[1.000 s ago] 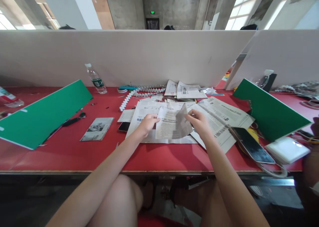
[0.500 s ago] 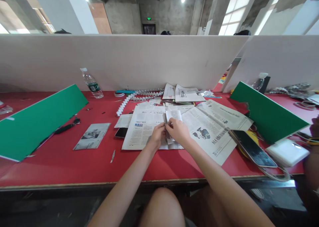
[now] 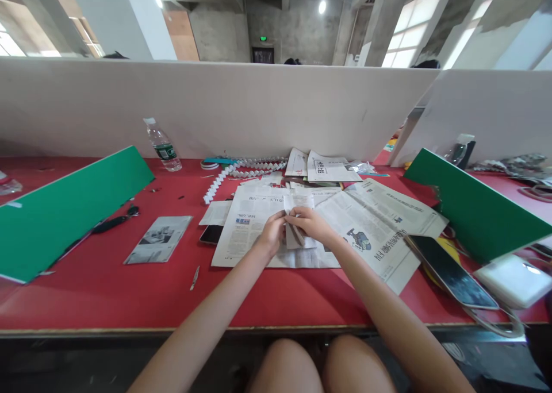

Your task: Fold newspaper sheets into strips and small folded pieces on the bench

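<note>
My left hand (image 3: 273, 232) and my right hand (image 3: 309, 220) meet over the middle of the red table. Between them is a narrow folded strip of newspaper (image 3: 296, 235), pinched by the fingers of both hands. A pale piece of paper (image 3: 291, 242) lies just beneath it. Under both hands spreads an open newspaper sheet (image 3: 241, 238). To the right, a second newspaper sheet (image 3: 388, 209) with a printed picture lies partly beside it. Fingertips hide part of the strip.
A zigzag folded paper chain (image 3: 219, 181) lies behind the newspaper. A small blade (image 3: 195, 278) and a folded printed paper (image 3: 159, 239) are at left. Green boards (image 3: 77, 209) stand on both sides. A phone (image 3: 451, 272), white box (image 3: 515, 279) and water bottle (image 3: 163, 146) are around.
The strip has turned from nearly upright edge-on to a slant between my hands. My right fingers have shifted across its top. The view has tilted slightly.
</note>
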Available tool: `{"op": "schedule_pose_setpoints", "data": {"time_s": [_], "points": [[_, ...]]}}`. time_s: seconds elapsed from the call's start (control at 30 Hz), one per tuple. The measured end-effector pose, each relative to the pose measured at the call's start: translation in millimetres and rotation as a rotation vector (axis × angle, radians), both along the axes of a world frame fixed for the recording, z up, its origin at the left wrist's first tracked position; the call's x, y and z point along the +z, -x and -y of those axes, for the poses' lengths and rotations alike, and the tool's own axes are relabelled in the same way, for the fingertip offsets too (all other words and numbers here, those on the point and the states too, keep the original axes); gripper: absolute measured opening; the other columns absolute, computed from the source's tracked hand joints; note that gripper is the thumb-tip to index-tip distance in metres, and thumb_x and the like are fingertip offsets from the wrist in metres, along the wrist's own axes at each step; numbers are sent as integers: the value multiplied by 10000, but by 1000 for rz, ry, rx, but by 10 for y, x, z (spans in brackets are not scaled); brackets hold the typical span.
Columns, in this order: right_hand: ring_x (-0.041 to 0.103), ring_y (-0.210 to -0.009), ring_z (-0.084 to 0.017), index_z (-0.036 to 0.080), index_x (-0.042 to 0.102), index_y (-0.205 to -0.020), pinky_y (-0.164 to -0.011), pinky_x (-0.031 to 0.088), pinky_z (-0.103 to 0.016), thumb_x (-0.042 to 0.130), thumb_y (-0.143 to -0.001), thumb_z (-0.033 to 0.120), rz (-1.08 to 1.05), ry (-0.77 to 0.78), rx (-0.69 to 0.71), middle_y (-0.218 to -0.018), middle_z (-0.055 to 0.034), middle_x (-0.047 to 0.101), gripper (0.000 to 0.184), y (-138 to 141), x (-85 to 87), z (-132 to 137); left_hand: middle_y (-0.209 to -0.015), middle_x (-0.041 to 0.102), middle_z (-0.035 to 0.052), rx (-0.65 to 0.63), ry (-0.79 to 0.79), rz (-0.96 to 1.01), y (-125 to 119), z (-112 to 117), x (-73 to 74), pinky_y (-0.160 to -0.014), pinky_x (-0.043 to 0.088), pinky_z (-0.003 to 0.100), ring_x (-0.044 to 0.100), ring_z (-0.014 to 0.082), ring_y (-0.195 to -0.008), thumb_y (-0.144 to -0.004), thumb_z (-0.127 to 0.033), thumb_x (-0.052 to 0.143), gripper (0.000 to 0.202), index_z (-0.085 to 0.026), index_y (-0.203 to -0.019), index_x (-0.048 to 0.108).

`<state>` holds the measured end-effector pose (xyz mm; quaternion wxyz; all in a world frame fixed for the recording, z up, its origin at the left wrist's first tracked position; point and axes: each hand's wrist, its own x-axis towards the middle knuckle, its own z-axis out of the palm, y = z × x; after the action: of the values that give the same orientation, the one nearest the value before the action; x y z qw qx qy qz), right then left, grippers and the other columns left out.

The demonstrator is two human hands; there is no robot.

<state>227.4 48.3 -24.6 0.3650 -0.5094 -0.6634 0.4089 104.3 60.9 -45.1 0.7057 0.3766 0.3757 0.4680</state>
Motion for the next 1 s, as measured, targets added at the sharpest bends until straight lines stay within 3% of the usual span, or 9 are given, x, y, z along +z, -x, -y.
{"op": "schedule_pose_setpoints", "data": {"time_s": [0.13,0.37,0.5,0.63,0.7,0.8,0.87,0.93,1.0], "points": [[409,-439,-109,229,438,-664,-470,269,-226,473,-826,427,42,-166,-166,-458,72,420,259,-22,-94,-25,-613,613,-16,-9,-90,-31,11,-37,-17,-542,409,236,574,136,-552,-629,-311,649,194,-173,-755,600],[450,-516,-130,230,459,-744,-541,269,-239,391,-882,378,325,-292,-186,-558,37,507,213,52,-162,97,-675,634,-7,31,-88,-35,77,-55,-114,-585,413,231,599,149,-649,-646,-331,669,225,-176,-799,612],[456,-532,-132,225,473,-787,-543,282,-243,389,-878,307,344,-320,-144,-601,27,529,149,67,-166,151,-738,625,-10,31,-179,-60,61,-28,-114,-652,428,226,585,134,-714,-704,-356,657,216,-174,-794,582],[475,-565,-126,222,519,-800,-580,347,-246,415,-861,281,224,-364,-59,-637,21,540,134,23,-182,169,-771,627,0,78,-303,-142,66,-42,-139,-712,443,244,585,143,-757,-768,-331,598,169,-169,-808,565],[509,-646,-140,218,546,-850,-630,389,-265,434,-860,308,124,-450,-192,-736,-8,571,144,-24,-191,147,-841,644,18,114,-345,-151,86,-63,-136,-759,452,272,596,162,-812,-807,-326,548,173,-169,-876,570],[531,-950,-192,227,518,-1069,-794,427,-322,496,-840,381,-100,-521,-476,-1089,-75,562,277,-92,-207,74,-977,650,49,152,-444,-223,113,-72,-94,-864,436,319,590,196,-954,-863,-320,469,207,-172,-968,569],[499,-1070,-209,246,479,-1149,-874,420,-350,487,-844,443,-249,-421,-453,-1199,-74,523,364,-106,-225,26,-1042,639,64,172,-521,-311,114,-54,-59,-918,413,336,569,207,-1026,-888,-308,425,220,-174,-992,565],[513,-1058,-208,249,506,-1105,-892,422,-354,431,-866,488,-341,-301,-353,-1139,-55,560,346,-78,-254,1,-1094,621,75,178,-596,-373,96,-24,-37,-953,393,342,553,206,-1065,-906,-298,390,235,-174,-1017,555],[525,-1031,-207,239,522,-1052,-904,419,-350,399,-876,509,-370,-258,-348,-1063,-48,584,345,-18,-291,5,-1121,607,82,183,-653,-410,70,7,-34,-970,383,342,545,202,-1082,-916,-297,370,244,-174,-1038,542]]}}
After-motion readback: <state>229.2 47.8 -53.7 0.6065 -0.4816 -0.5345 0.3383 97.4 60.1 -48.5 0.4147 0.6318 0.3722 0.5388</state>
